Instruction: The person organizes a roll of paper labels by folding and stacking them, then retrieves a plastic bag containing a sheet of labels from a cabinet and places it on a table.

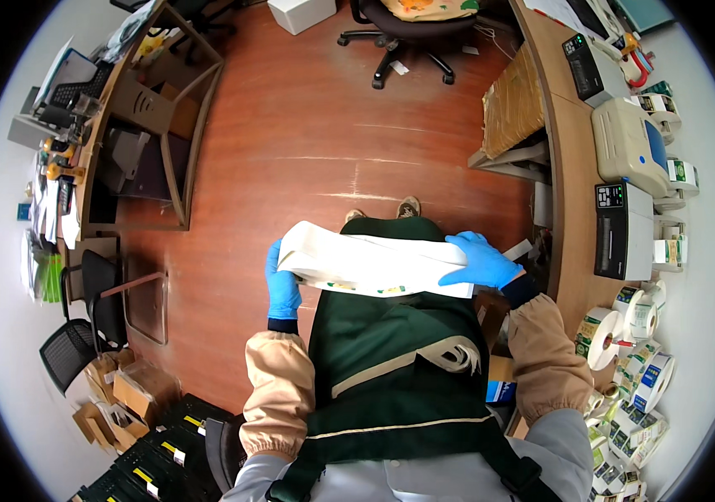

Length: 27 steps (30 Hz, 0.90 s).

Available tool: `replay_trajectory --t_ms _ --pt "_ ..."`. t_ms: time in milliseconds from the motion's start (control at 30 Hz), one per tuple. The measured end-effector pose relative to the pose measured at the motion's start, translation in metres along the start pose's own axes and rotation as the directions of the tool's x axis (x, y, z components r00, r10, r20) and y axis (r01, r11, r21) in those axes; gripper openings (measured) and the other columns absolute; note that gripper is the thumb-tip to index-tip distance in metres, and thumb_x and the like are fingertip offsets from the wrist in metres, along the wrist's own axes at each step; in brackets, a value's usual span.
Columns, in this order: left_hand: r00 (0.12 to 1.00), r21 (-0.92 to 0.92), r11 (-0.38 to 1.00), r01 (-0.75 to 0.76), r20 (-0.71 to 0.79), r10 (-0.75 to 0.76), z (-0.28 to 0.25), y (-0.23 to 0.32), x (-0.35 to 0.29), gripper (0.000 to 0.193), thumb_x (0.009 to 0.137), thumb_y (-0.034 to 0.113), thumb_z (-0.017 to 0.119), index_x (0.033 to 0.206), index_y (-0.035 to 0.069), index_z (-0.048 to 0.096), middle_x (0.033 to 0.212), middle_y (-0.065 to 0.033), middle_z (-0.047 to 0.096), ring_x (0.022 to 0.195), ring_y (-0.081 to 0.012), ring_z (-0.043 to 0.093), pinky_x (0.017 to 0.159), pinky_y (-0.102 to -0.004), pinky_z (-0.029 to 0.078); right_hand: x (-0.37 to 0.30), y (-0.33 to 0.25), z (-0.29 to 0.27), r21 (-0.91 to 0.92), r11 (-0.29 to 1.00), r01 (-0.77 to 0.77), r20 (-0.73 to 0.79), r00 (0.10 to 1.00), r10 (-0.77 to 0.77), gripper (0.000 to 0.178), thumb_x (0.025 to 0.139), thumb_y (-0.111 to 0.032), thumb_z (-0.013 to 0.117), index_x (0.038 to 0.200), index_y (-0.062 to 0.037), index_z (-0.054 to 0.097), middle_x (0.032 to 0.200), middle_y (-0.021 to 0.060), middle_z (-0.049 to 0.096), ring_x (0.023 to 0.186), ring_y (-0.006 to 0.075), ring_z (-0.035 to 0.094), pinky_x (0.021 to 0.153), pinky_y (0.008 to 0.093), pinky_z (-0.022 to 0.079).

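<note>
A white strip of labels (374, 261) stretches between my two blue-gloved hands, in front of my dark green apron (391, 326). It is folded over in a loose loop at its left end, and small green and yellow prints show along its lower edge. My left hand (283, 284) grips the looped end, its fingers partly hidden behind the strip. Over at the other end, my right hand (483, 261) holds the strip with its thumb across the front face. Both hands are about level, held out at waist height.
A wooden desk (573, 226) along my right bears label printers (623, 232) and several label rolls (599, 337). Another desk (98, 167) stands left, with a black chair (73, 351) and cardboard boxes (144, 389) nearer me. Dark crates (152, 460) sit lower left; an office chair (408, 33) is ahead.
</note>
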<state>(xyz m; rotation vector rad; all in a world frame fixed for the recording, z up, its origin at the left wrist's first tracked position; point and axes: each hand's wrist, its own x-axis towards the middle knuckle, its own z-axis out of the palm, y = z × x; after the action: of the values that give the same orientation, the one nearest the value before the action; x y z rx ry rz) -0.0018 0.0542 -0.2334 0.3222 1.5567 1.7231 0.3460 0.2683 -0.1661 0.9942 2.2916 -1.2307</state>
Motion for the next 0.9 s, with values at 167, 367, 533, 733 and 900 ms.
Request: replay_trajectory --t_ms 167,367,533,733,900 --pt "0.95 0.189 0.937 -0.295 0.165 0.265 0.057 0.09 -0.033 0.03 0.085 -0.004 0.046 0.113 0.003 0.055 0.105 -0.0038 0.059 0.097 -0.0137 0.055 0.088 -0.0277 0.045 0.008 0.018 -0.002 0.043 0.999 -0.008 -0.177 0.984 0.016 0.108 0.071 -0.053 0.075 0.148 -0.0011 0.021 0.149 0.0265 0.028 0.14 0.0409 0.022 0.114 0.0439 0.025" --pt "0.848 0.284 0.799 -0.53 0.197 0.493 0.122 0.17 -0.056 0.031 0.087 -0.004 0.047 0.116 0.005 0.054 0.109 -0.004 0.056 0.102 -0.0145 0.053 0.091 -0.0281 0.043 0.019 -0.071 -0.014 -0.008 0.933 0.361 -0.428 0.842 -0.329 0.126 0.062 -0.041 0.085 0.15 0.0007 0.006 0.152 0.0297 0.015 0.141 0.0448 0.016 0.114 0.0477 0.022" --pt "0.804 0.176 0.788 -0.59 0.048 0.592 0.145 0.223 -0.05 0.039 0.083 -0.008 0.043 0.119 0.005 0.053 0.11 -0.0041 0.057 0.101 -0.0145 0.054 0.089 -0.0279 0.044 0.065 -0.112 0.024 0.035 0.899 0.436 -0.46 0.806 -0.373 0.124 0.064 -0.043 0.083 0.15 0.0008 0.004 0.152 0.0298 0.012 0.141 0.0453 0.016 0.113 0.0488 0.022" --pt "0.756 0.141 0.749 -0.647 -0.013 0.655 0.157 0.263 -0.065 0.043 0.084 -0.007 0.043 0.125 0.004 0.05 0.114 -0.0064 0.057 0.106 -0.0162 0.055 0.093 -0.0294 0.045 0.078 -0.152 0.037 0.004 0.842 0.54 -0.6 0.675 -0.43 0.109 0.072 -0.031 0.079 0.15 -0.0017 0.01 0.154 0.0212 0.018 0.141 0.0374 0.023 0.113 0.0428 0.026" --pt "0.772 0.118 0.774 -0.623 -0.067 0.632 0.173 0.271 -0.081 0.039 0.09 0.002 0.045 0.129 0.006 0.049 0.118 -0.0071 0.058 0.108 -0.0176 0.058 0.093 -0.0308 0.047 0.082 -0.122 0.021 -0.036 0.82 0.571 -0.809 0.465 -0.359 0.094 0.07 -0.013 0.072 0.148 -0.0021 0.02 0.14 0.0244 0.039 0.128 0.0415 0.039 0.107 0.0457 0.033"
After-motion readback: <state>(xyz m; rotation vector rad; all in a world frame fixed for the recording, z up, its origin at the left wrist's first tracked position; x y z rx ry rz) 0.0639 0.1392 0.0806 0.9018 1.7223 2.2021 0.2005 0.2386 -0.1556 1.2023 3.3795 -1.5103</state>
